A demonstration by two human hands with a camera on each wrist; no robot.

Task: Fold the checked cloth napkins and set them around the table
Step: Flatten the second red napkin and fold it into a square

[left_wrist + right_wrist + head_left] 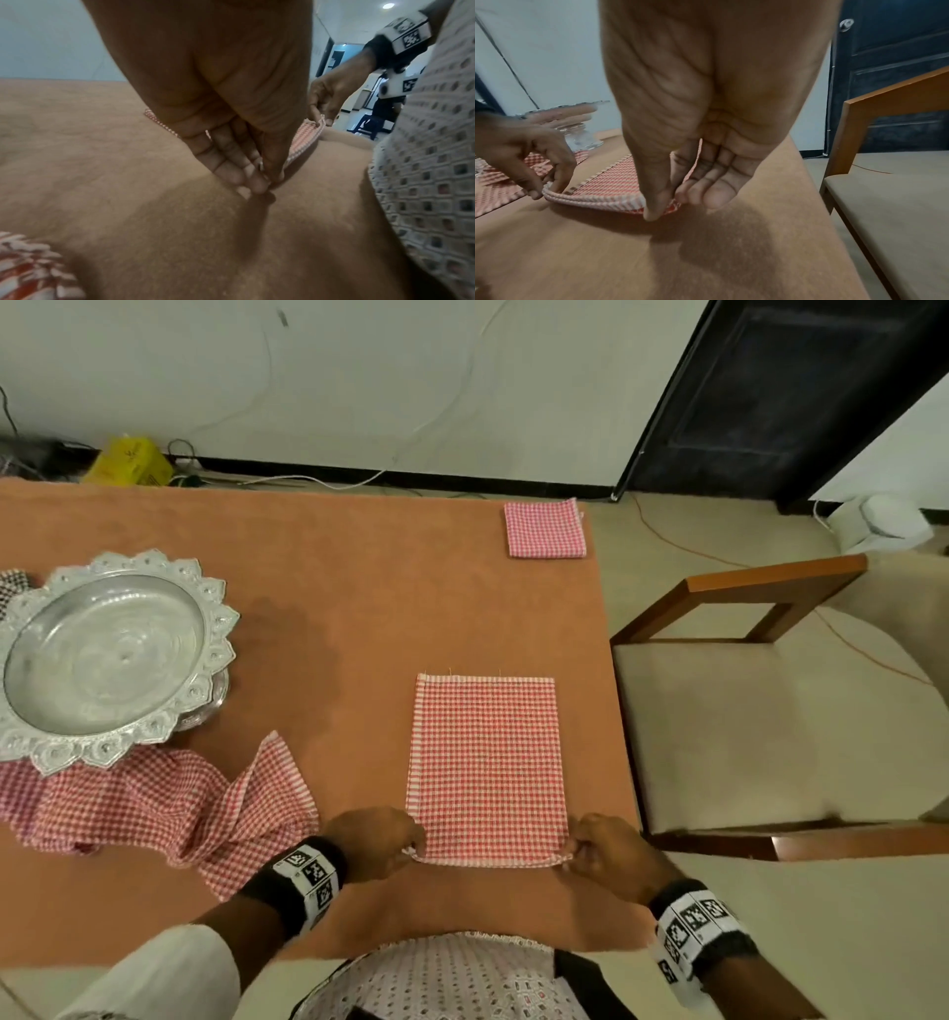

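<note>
A red-and-white checked napkin (487, 762) lies half-folded as a flat rectangle near the table's right edge. My left hand (382, 839) pinches its near left corner (548, 187), and my right hand (598, 850) pinches its near right corner (664, 205); both corners are lifted slightly off the table. In the left wrist view my left hand (262, 178) has thumb and fingers pressed together on the cloth (306, 140). A small folded napkin (544, 528) sits at the far right corner. Crumpled checked napkins (164, 809) lie at the left.
An ornate silver pedestal tray (110, 654) stands at the left on the orange table (334, 588), partly over the crumpled cloth. A wooden chair with a beige seat (770, 721) stands right against the table's right edge. A dark checked cloth (13, 588) peeks out behind the tray.
</note>
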